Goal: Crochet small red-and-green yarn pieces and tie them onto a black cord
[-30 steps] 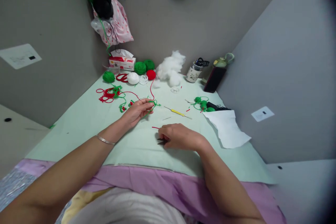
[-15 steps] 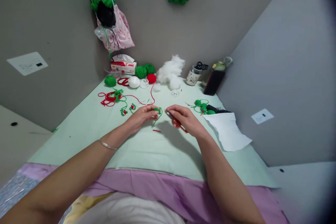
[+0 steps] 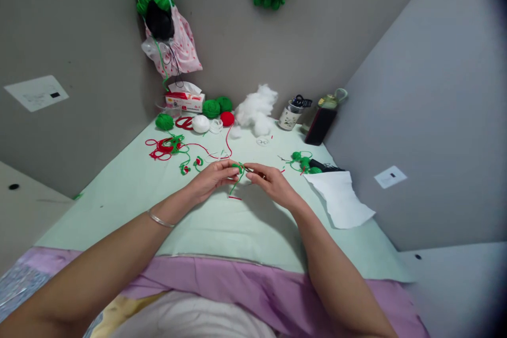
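My left hand (image 3: 217, 175) pinches a small green crochet piece (image 3: 236, 169) between thumb and fingers, low over the middle of the table. A green yarn tail (image 3: 235, 186) hangs from the piece. My right hand (image 3: 270, 181) is closed on a thin tool with a dark, metal-looking tip (image 3: 248, 170), which meets the green piece. The tool's handle is hidden by the hand, and its exact kind is unclear. Just below the hands lies a short red yarn scrap (image 3: 235, 198). Two small green-and-red crochet pieces (image 3: 198, 161) rest left of my left hand.
Tangled red yarn (image 3: 160, 149), a white yarn ball (image 3: 200, 124), a red ball (image 3: 227, 119) and a tissue box (image 3: 185, 101) are at back left. White stuffing (image 3: 257, 108), a cup (image 3: 289, 118) and a phone (image 3: 320, 125) stand behind. White paper (image 3: 340, 200) lies right.
My right hand has moved left, bringing the tool's tip to the green piece. The tool's red handle, visible before, is now hidden. My left hand stays nearly in place.
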`<state>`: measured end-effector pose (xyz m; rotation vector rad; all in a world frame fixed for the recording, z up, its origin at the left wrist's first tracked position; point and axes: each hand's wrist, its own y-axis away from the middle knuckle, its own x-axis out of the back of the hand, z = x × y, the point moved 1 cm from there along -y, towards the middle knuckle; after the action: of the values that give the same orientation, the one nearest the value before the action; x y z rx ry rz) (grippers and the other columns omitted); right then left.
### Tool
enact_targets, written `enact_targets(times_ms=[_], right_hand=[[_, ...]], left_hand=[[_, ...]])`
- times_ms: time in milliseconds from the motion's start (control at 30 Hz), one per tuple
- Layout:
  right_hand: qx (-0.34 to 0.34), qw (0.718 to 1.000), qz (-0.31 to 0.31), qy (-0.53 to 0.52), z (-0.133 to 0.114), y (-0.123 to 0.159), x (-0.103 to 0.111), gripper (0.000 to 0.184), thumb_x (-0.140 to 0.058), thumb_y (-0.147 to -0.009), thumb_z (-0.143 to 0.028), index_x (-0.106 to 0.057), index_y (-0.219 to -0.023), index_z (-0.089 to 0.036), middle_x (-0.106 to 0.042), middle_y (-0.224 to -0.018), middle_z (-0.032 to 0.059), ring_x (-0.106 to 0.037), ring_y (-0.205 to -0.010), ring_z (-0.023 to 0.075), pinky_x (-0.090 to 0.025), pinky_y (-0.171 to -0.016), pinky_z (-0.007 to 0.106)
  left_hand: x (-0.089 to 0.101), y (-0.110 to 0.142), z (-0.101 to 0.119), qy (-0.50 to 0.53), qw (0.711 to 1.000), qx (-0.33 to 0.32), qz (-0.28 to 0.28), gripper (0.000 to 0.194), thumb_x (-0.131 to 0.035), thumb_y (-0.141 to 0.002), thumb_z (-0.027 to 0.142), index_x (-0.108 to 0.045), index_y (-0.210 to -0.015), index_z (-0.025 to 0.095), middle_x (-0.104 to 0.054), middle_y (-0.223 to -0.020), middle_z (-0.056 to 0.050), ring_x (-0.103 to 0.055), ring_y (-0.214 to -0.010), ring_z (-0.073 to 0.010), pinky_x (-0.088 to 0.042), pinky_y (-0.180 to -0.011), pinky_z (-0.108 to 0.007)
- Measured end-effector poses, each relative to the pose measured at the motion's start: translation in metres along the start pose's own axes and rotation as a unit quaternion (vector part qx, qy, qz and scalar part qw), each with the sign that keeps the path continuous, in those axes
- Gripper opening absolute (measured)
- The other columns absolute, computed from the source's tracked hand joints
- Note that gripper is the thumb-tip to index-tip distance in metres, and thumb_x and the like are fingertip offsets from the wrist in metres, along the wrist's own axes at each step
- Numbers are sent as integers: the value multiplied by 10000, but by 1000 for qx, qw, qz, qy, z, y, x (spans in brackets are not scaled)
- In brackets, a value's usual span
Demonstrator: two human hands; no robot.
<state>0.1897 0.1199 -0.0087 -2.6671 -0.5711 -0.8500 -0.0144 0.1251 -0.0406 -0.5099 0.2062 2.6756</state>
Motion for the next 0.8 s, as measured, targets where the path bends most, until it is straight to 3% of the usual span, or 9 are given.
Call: enact_targets(times_ms=[200, 533, 800], right_hand=[[-2, 1000, -6, -19, -2, 0, 0, 366, -583, -920, -467, -720, -1160, -227, -690, -879, 19, -535, -738, 155, -395, -675, 255], [0, 1000, -5, 26, -6, 2, 0, 276, -559, -931, -419, -730, -941, -204, -606, -727, -14, -443, -648, 124, -319, -600, 237], [-10, 1000, -7, 5, -4, -1, -1, 284, -577, -925, -410, -754, -956, -189, -606, -704, -7, -455, -639, 122, -325, -601, 251]], left_hand=[[-2, 1, -1, -26, 1000, -2, -13, 227, -787, -775, 348, -727, -901, 169, -665, -848, -25, -613, -794, -138, -488, -817, -277], [-4, 1, -2, -50, 998, 5, -23, 212, -782, -766, 340, -726, -873, 166, -633, -844, -10, -574, -794, -138, -472, -819, -288], [-5, 2, 0, -56, 998, 6, -40, 214, -771, -781, 342, -712, -880, 161, -629, -833, -4, -572, -790, -133, -470, -828, -296]])
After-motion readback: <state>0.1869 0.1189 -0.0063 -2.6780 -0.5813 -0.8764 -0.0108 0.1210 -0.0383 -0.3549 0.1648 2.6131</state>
